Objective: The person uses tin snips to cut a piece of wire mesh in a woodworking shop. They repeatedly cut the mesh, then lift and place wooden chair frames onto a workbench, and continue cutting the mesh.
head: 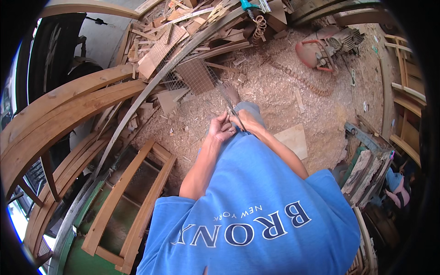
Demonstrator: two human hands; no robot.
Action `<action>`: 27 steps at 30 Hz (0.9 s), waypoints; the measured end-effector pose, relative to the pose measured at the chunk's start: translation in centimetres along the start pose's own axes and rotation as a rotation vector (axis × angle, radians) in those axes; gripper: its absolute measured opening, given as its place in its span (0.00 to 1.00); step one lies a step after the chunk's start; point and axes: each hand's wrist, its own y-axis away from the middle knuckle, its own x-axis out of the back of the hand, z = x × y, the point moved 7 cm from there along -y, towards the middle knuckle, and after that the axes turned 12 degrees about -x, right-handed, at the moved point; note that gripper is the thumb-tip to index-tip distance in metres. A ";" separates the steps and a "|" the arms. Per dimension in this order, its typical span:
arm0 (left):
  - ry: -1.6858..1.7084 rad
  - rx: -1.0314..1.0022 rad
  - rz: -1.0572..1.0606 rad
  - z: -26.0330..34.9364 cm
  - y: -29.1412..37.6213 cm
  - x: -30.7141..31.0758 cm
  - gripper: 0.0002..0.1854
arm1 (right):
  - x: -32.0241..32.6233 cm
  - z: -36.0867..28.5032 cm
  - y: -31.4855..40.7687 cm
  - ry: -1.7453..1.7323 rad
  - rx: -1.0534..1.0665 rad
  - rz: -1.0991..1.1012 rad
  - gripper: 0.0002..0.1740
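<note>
In front of my waist, my left hand (221, 127) and my right hand (245, 120) are close together. A narrow dark strip (233, 111) slants down between them towards my blue shirt. My right hand's fingers are curled around the strip, which crosses over them. The left fingers are bent, thumb and forefinger meeting beside it. A small light piece shows at those fingertips, too small to identify. Just beyond, a wire mesh sheet (194, 70) covers some wood scraps. The strip's upper end runs close to the mesh; whether they are joined cannot be told.
Wood shavings cover the floor (275, 92). Offcuts (154, 34) are heaped ahead. A coiled air hose (260, 27) trails towards a red compressor (312, 51). Curved timber (75, 92) and a wooden frame (129, 206) stand left. At right are a bench vise (364, 135) and a person (398, 189).
</note>
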 end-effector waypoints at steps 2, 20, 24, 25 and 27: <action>0.015 0.000 0.023 -0.1 0.2 -0.3 0.13 | -0.1 -0.2 -0.2 0.012 0.077 0.065 0.26; 0.112 -0.003 -0.003 0.0 -0.4 -1.0 0.11 | 0.1 0.6 -2.5 -0.006 0.230 0.277 0.23; 0.079 -0.092 0.106 -0.4 0.2 -0.3 0.09 | 0.1 1.0 -2.9 -0.063 0.093 0.142 0.22; 0.061 -0.092 0.099 -0.7 0.3 -0.4 0.08 | 0.1 0.9 -2.8 -0.040 0.090 0.120 0.22; 0.023 -0.087 0.091 -1.2 0.8 -0.3 0.08 | 0.1 0.6 -2.5 -0.006 0.111 0.073 0.22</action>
